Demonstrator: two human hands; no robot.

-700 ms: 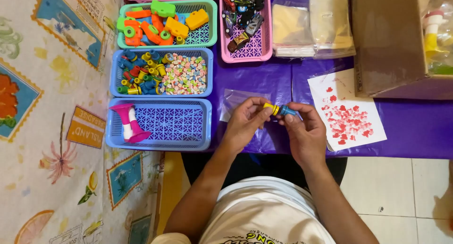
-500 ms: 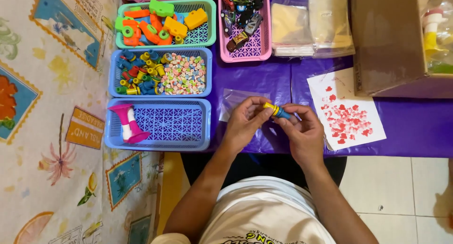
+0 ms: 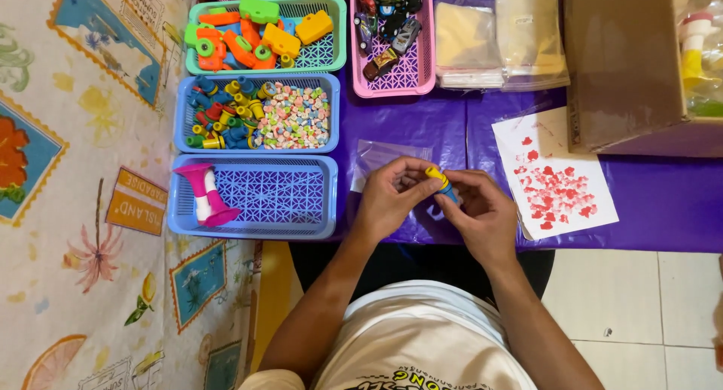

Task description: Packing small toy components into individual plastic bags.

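Purple cloth point(image 3: 663, 201) over a low table, pale floor tiles beside it and a printed mat point(image 3: 68, 209) to the left, with latticed plastic baskets: a blue one point(image 3: 301, 209) holding a pink spool, another with small beads and bolts. Since half a second ago, barely shifted, hands a touch closer together. Left hand point(image 3: 388, 201) and right hand point(image 3: 482, 217) both pinched shut on a small yellow-and-blue toy piece point(image 3: 440, 182) above a clear plastic bag point(image 3: 376, 158), near a red-stamped paper sheet point(image 3: 557, 179).
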